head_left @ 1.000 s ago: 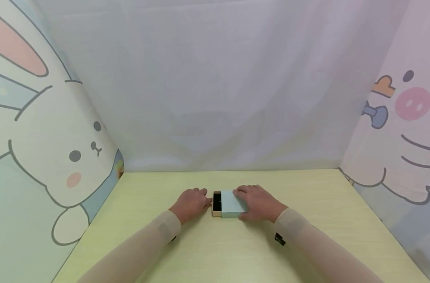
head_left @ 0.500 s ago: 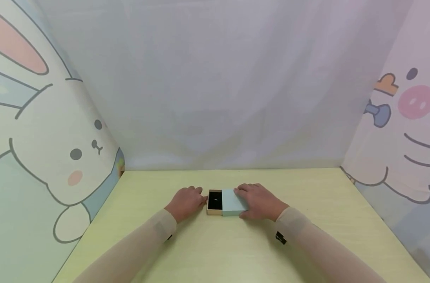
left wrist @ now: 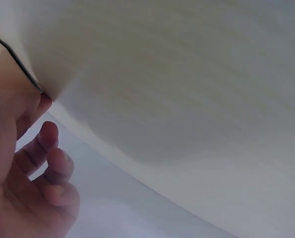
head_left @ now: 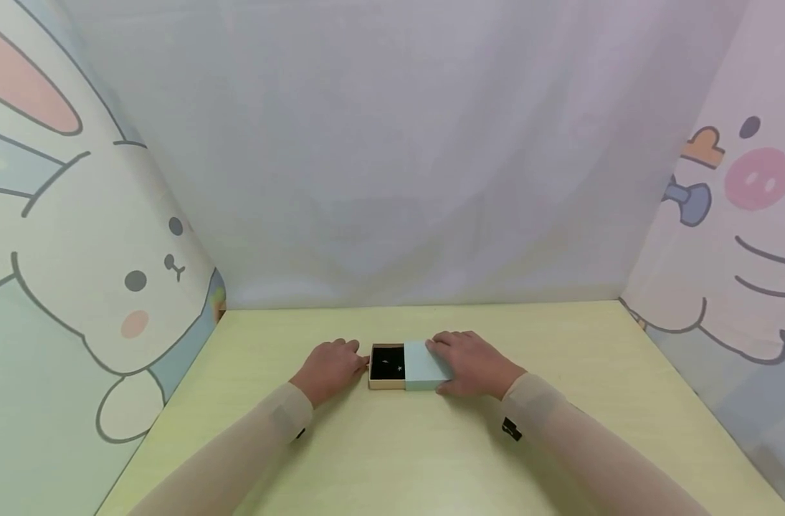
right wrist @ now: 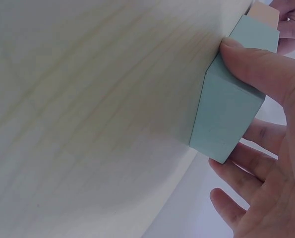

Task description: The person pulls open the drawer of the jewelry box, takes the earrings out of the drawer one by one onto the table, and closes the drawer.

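Note:
A small light-blue box sleeve (head_left: 426, 364) lies on the table with its tan drawer (head_left: 387, 385) slid well out to the left. Black lining (head_left: 384, 370) fills the drawer, and on it sit tiny silvery pieces, one like a star (head_left: 399, 369). My right hand (head_left: 474, 365) grips the sleeve's right end; in the right wrist view its thumb lies along one side of the sleeve (right wrist: 225, 119) and fingers press the opposite side. At the drawer's left end, my left hand (head_left: 330, 371) pinches its edge between thumb and index finger, other fingers loosely curled (left wrist: 60, 166).
The pale wooden table (head_left: 392, 459) runs back to a plain whitish curtain (head_left: 392, 158). Cartoon-printed panels stand along the left side (head_left: 82, 301) and the right side (head_left: 740, 287). Both forearms reach in from the front edge.
My left hand has moved left, drawing the drawer farther out of the sleeve, so more black lining and the silvery pieces show. The right hand stays on the sleeve.

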A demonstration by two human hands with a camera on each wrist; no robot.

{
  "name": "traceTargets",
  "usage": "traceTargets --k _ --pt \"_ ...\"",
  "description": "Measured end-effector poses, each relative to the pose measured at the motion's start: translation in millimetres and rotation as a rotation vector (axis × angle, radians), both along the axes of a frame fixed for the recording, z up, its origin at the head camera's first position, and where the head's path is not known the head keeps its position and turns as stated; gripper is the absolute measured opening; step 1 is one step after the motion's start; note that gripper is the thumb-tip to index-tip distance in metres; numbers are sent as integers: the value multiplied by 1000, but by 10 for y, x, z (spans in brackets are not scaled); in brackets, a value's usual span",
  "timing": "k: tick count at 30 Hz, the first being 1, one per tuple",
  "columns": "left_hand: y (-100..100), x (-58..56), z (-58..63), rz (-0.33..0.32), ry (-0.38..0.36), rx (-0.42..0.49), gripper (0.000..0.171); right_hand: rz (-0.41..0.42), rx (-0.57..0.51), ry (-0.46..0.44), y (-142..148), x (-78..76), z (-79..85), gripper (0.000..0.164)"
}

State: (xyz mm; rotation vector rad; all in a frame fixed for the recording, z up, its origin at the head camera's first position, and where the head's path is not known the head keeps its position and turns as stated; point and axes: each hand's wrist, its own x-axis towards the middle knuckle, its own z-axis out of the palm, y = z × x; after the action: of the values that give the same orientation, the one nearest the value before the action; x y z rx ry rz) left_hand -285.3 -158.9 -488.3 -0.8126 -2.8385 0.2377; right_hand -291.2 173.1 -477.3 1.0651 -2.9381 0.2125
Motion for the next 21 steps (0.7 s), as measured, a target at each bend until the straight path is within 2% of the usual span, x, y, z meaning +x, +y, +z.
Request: traceTargets --k 9,14,17,21 --pt "-5 13 19 -7 5 -5 27 0 5 9 9 -22 -9 90" --pt "-8 17 35 -4 -35 -22 24 -3 0 6 9 -15 -7 90" --pt "-24 20 80 -9 -63 -36 26 -2 -1 6 10 -10 -2 90" --pt "-59 8 163 -18 -56 -53 32 -2 -1 -4 13 -12 -2 90"
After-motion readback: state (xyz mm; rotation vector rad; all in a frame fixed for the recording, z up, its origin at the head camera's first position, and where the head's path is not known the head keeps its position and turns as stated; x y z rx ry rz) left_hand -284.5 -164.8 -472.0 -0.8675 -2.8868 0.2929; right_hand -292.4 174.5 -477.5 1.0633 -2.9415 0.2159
